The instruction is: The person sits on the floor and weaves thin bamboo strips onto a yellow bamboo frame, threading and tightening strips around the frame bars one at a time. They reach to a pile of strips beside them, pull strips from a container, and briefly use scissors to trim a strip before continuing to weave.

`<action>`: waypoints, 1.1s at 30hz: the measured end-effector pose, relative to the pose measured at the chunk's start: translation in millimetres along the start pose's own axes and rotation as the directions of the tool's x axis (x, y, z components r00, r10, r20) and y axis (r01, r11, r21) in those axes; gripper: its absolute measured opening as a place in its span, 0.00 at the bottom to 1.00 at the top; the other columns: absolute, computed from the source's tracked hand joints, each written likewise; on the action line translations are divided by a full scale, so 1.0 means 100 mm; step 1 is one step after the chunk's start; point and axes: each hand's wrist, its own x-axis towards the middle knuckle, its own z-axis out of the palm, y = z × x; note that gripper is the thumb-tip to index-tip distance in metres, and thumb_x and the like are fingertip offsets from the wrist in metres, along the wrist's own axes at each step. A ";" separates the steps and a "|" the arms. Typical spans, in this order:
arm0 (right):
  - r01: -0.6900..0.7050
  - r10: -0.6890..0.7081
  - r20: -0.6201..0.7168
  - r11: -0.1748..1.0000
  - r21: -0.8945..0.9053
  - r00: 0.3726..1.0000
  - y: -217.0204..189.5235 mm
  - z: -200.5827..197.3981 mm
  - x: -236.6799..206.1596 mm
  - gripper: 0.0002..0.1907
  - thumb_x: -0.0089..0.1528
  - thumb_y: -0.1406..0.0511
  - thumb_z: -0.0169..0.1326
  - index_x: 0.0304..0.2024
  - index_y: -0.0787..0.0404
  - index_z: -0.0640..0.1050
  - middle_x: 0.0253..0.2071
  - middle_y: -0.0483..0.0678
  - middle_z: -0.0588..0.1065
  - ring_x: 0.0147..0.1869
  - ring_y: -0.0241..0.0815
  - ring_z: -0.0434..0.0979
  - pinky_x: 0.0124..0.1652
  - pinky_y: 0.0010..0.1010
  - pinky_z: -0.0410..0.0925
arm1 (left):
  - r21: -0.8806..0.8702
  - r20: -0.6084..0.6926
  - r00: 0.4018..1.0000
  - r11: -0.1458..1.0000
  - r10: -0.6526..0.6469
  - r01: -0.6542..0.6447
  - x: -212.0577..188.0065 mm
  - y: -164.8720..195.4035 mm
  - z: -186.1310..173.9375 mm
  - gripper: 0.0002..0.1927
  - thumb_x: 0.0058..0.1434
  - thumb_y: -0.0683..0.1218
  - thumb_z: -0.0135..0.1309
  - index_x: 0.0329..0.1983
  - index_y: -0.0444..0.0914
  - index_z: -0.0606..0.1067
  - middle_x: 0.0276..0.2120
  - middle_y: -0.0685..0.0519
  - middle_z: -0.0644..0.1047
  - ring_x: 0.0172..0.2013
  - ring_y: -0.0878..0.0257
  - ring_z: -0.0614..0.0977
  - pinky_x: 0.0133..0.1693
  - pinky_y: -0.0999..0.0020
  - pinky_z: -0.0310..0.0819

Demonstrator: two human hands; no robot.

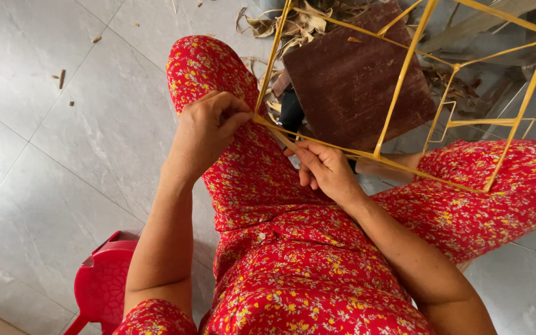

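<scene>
A yellow bamboo-strip frame (pixel 404 93) is resting across the knees above the tiled floor (pixel 44 155), the left hand (pixel 209 127) clenching its near corner while the right hand (pixel 324 167) is pinching a thin strip (pixel 283 138), best kept taut there.

You have open grey floor (pixel 44 155) at the frame's left, while the yellow stick frame (pixel 404 93), brown board (pixel 355 80) and dry husks (pixel 293 25) crowd the upper right.
</scene>
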 end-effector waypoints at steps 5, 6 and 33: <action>0.008 -0.006 0.011 0.983 -0.183 1.000 -0.12 0.08 -0.04 0.13 0.72 0.63 0.47 0.47 0.61 0.81 0.21 0.41 0.76 0.22 0.27 0.73 0.21 0.20 0.66 | -0.024 -0.013 0.997 0.997 -0.071 0.071 0.00 0.01 -0.01 0.07 0.63 0.43 0.63 0.38 0.35 0.79 0.30 0.50 0.79 0.28 0.62 0.80 0.32 0.67 0.75; 0.074 -0.072 0.020 0.955 -0.287 0.997 -0.15 0.11 -0.04 0.11 0.71 0.64 0.49 0.47 0.61 0.81 0.21 0.42 0.77 0.22 0.28 0.75 0.22 0.21 0.68 | -0.037 -0.024 0.997 0.997 -0.072 0.071 -0.02 0.02 -0.01 0.07 0.63 0.43 0.63 0.38 0.35 0.79 0.31 0.50 0.79 0.28 0.63 0.80 0.32 0.67 0.75; 0.096 -0.189 0.130 0.851 0.515 0.973 -1.06 -0.10 0.31 0.17 0.75 0.60 0.48 0.50 0.69 0.79 0.26 0.48 0.77 0.24 0.33 0.75 0.26 0.21 0.69 | -0.064 0.042 0.952 0.952 0.303 -0.300 -0.02 -0.04 -0.03 0.08 0.66 0.38 0.59 0.47 0.38 0.81 0.39 0.50 0.80 0.39 0.58 0.84 0.41 0.63 0.79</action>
